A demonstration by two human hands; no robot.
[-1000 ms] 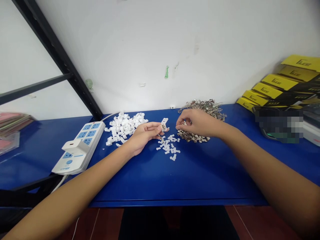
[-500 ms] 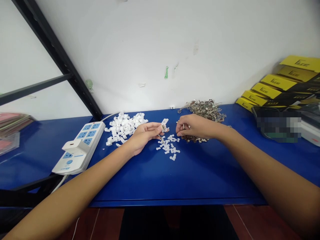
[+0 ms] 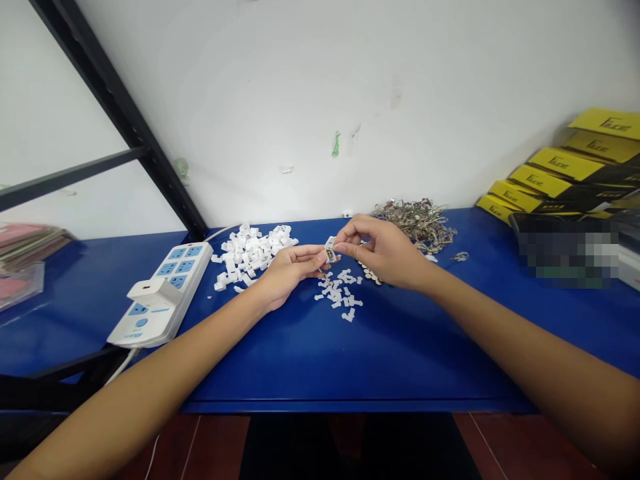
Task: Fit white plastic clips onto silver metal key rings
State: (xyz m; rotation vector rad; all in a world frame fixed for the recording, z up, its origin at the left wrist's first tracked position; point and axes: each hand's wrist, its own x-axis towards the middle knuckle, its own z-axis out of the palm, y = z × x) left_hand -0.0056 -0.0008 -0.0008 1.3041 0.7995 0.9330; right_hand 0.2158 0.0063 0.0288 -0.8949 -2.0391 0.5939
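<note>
My left hand point(image 3: 293, 272) pinches a small white plastic piece point(image 3: 330, 251) with something metallic in it. Against the right side of that piece, the fingertips of my right hand point(image 3: 373, 248) are pressed together; whatever is between them is too small to make out. Below the hands, small flat white pieces point(image 3: 349, 315) lie scattered on the blue table point(image 3: 320, 373). Left of my left hand is a heap of white plastic parts point(image 3: 253, 252). Small round discs point(image 3: 370, 275) lie partly hidden under my right hand. Behind it sits a tangled pile of metallic strands point(image 3: 425, 223).
A white power strip point(image 3: 167, 293) with a plugged-in adapter lies at the left, near a black metal frame point(image 3: 145, 143). Yellow and black boxes point(image 3: 545, 180) are stacked at the right, behind a dark tray-like object. Folders point(image 3: 35, 247) lie at the far left.
My right hand has moved left and up from the discs to the white piece in my left hand. More of the discs and a loose metallic strand at the right now show.
</note>
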